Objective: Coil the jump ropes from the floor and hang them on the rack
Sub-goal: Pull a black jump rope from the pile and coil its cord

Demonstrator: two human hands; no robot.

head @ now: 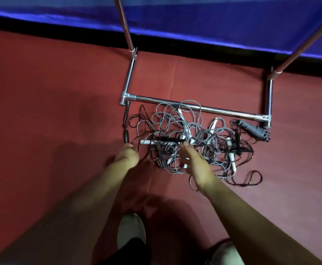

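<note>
Starting only: jump ropes [186, 138] all tangled on floor [60, 83] against rack [223, 111] base, none coiled or hung. Right grip [192, 163] fingers straight above tangle; left grip [127, 155] curled, hold unclear.

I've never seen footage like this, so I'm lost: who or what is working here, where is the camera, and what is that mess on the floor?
No machine here: the two grips are a person's bare hands. The one camera sits on the person's head and looks down, so both arms reach in from below. On the red floor lies a tangled pile of jump ropes, grey and dark cords with white and black handles, at the bottom bar of the metal rack. The right grip is open, fingers stretched toward a black handle. The left grip is curled at the pile's left edge; blur hides whether it holds a cord.
</note>
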